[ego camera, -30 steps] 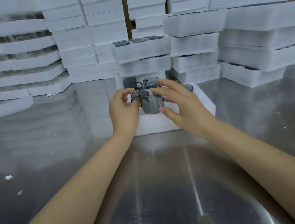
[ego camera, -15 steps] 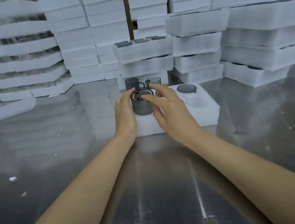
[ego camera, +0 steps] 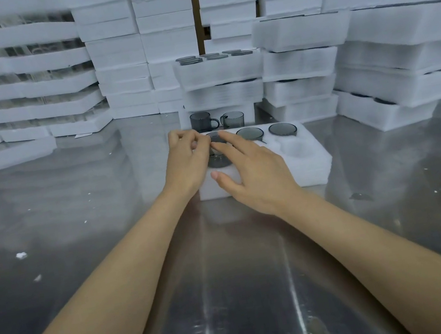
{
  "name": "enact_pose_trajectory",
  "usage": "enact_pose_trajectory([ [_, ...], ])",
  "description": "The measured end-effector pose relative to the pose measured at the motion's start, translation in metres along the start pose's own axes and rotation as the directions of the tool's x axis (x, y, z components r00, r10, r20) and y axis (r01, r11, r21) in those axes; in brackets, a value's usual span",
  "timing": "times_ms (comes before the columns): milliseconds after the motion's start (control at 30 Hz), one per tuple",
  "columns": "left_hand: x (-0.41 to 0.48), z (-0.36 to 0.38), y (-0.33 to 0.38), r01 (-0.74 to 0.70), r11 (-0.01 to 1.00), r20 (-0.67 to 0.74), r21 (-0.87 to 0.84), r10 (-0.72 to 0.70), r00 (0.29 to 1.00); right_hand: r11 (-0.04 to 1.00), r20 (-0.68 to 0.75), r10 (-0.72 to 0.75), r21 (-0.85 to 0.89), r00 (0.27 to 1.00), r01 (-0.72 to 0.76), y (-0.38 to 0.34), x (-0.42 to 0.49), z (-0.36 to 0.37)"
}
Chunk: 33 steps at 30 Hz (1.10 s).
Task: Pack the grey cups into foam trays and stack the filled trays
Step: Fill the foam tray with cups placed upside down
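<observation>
Pinching cup [ego camera: 218, 162] near its rim is left hand [ego camera: 186, 159], fingers curled. Right hand [ego camera: 255, 175] is not gripping: straight fingers lie on the rim, thumb splayed clear. Cup stands at left end of tray [ego camera: 314, 168], base in foam, not flush, so I read this as mid-seating. Two seated cups [ego camera: 249, 133] fill the back row; pocket [ego camera: 294, 147] is empty. Loose cups [ego camera: 201, 122] wait on table [ego camera: 105, 215] behind. Stack [ego camera: 219, 70] beyond holds filled trays. Tray roughly half packed, stacking not yet done.

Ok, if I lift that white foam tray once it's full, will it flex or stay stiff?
Probably stiff: the white foam tray has thick walls. Likely light itself, so the grey translucent cups would dominate its weight. It may slide on the shiny steel table.
</observation>
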<state>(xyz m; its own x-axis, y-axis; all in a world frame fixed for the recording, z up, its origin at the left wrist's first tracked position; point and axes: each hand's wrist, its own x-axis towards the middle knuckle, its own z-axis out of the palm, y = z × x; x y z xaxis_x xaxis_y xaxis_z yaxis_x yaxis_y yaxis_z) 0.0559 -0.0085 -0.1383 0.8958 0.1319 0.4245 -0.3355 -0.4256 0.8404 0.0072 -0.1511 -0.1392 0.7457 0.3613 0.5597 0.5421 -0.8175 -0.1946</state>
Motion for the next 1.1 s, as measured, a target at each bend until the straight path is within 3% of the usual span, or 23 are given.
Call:
enact_pose_trajectory([
  [200,0.009,-0.007,-0.001,-0.056,0.991,0.016,0.121,0.055,0.998,0.998,0.027,-0.007,-0.06,1.0,0.009,0.001,0.0,0.002],
  [367,0.008,-0.008,-0.004,-0.058,0.991,0.019,0.117,0.056,0.998,0.99,0.04,-0.02,-0.141,0.999,0.026,0.001,0.0,0.004],
  [500,0.005,-0.007,-0.013,0.054,0.995,0.082,-0.089,-0.047,0.996,0.973,0.07,-0.029,-0.227,0.997,0.044,0.0,-0.002,0.006],
  [633,0.008,-0.002,-0.02,0.238,0.908,0.188,-0.345,-0.181,0.965,0.955,0.106,-0.032,-0.29,0.994,0.062,-0.002,-0.001,0.007],
  [767,0.017,0.001,-0.028,0.233,0.871,0.029,-0.434,-0.245,0.969,0.952,0.108,-0.03,-0.299,0.994,0.062,-0.003,-0.002,0.009],
  [833,0.026,0.002,-0.034,0.209,0.943,-0.085,-0.261,-0.238,0.968,0.954,0.099,-0.028,-0.294,0.995,0.056,-0.004,-0.003,0.01],
  [900,0.038,0.005,-0.039,0.147,0.989,-0.106,-0.008,-0.147,0.983,0.964,0.067,-0.033,-0.261,0.997,0.049,-0.005,-0.005,0.011],
  [967,0.052,0.011,-0.043,0.103,0.984,-0.062,0.142,-0.096,0.994,0.988,-0.007,-0.016,-0.154,1.0,0.015,-0.006,-0.007,0.011],
  [1100,0.076,0.022,-0.049,0.155,0.898,-0.015,0.411,-0.163,0.987,0.986,-0.157,0.051,0.164,0.986,-0.025,-0.006,-0.008,0.011],
])
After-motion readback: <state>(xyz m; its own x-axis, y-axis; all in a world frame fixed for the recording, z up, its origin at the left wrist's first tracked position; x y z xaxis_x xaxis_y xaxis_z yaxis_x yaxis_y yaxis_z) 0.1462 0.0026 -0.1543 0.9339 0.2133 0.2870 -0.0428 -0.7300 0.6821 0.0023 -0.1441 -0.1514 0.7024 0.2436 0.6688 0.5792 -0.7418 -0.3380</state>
